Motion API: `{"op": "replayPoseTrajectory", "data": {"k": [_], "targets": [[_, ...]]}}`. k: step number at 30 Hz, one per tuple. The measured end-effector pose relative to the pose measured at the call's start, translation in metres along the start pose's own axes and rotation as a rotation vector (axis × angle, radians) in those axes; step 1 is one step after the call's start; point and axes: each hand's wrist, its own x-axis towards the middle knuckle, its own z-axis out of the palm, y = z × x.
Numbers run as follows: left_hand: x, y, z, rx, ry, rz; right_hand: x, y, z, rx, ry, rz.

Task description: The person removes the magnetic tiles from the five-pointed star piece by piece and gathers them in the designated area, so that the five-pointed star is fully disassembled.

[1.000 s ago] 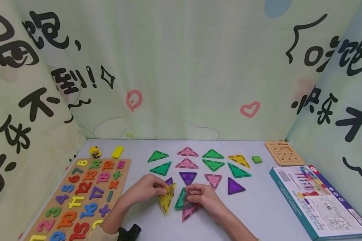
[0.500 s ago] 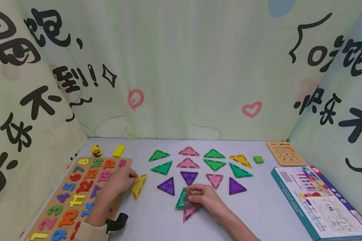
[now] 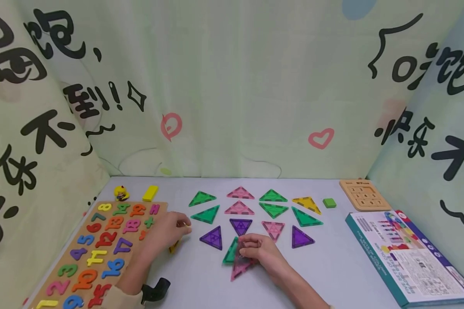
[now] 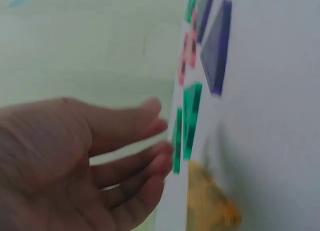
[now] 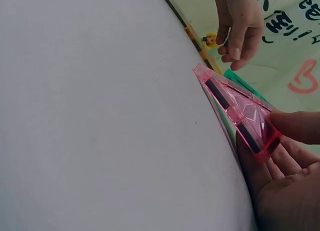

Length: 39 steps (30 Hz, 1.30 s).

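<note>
A person sits at a pale grey table (image 3: pixel 332 266), both bare hands low near its front edge. The right hand (image 3: pixel 261 253) pinches a translucent pink plastic triangle tile (image 3: pixel 239 268) between thumb and fingertips; the right wrist view shows the tile (image 5: pixel 240 108) tilted up on one edge rather than lying flat, with dark strips running inside its rim. A translucent green plastic triangle tile (image 3: pixel 231 253) leans right against it, partly hidden behind the hand — the two appear propped together, which would explain the steadying grip.

The left hand (image 3: pixel 166 231) is off to the left, beside the wooden number puzzle board (image 3: pixel 100 249) that lies along the table's left edge. Its fingers are relaxed and loosely extended, grasping nothing; the blurred left wrist view shows the fingers (image 4: pixel 145 141) apart from a translucent yellow plastic triangle tile (image 4: pixel 210 206). In the head view that yellow tile (image 3: pixel 174 246) lies on the table just under the hand, only its tip showing.

Towards the middle of the table, more translucent triangle tiles — green, pink, purple and one yellow — lie flat in neat rows, spaced apart so each can be picked out, the nearest being a purple triangle tile (image 3: pixel 212 237) between the two hands. A printed cardboard box (image 3: pixel 406 257) lies at the right front corner, a small wooden sliding number board (image 3: pixel 364 195) at the far right corner.
</note>
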Motion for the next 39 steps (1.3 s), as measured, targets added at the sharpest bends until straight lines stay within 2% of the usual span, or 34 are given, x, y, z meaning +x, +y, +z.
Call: {"op": "replayPoseTrajectory", "data": {"k": [3, 5, 7, 11, 14, 19, 25, 29, 32, 36, 39], "targets": [[-0.004, 0.012, 0.007, -0.102, -0.121, 0.101, -0.001, -0.001, 0.001, 0.020, 0.028, 0.010], [-0.007, 0.021, 0.012, -0.139, -0.201, 0.142, -0.001, -0.001, 0.001, 0.027, 0.043, 0.013], [-0.010, 0.028, 0.019, -0.146, -0.264, 0.175, -0.001, -0.001, 0.002, 0.035, 0.055, 0.014], [-0.015, 0.039, 0.034, -0.131, -0.336, 0.220, -0.001, -0.001, 0.005, 0.051, 0.085, 0.006], [-0.018, 0.044, 0.043, -0.138, -0.342, 0.219, -0.002, -0.001, 0.009, 0.062, 0.115, -0.006], [-0.020, 0.050, 0.055, -0.143, -0.318, 0.167, -0.006, -0.001, 0.014, 0.076, 0.169, -0.025], [-0.023, 0.059, 0.069, -0.145, -0.313, 0.136, -0.008, -0.001, 0.019, 0.133, 0.189, -0.044], [-0.025, 0.060, 0.072, -0.165, -0.305, 0.141, -0.009, 0.000, 0.022, 0.148, 0.197, -0.048], [-0.024, 0.059, 0.070, -0.181, -0.323, 0.131, -0.009, 0.000, 0.022, 0.137, 0.203, -0.048], [-0.022, 0.056, 0.067, -0.217, -0.360, 0.136, -0.009, -0.001, 0.017, 0.130, 0.141, -0.033], [-0.021, 0.052, 0.066, -0.243, -0.383, 0.152, -0.007, -0.001, 0.010, 0.165, 0.025, -0.001]]}}
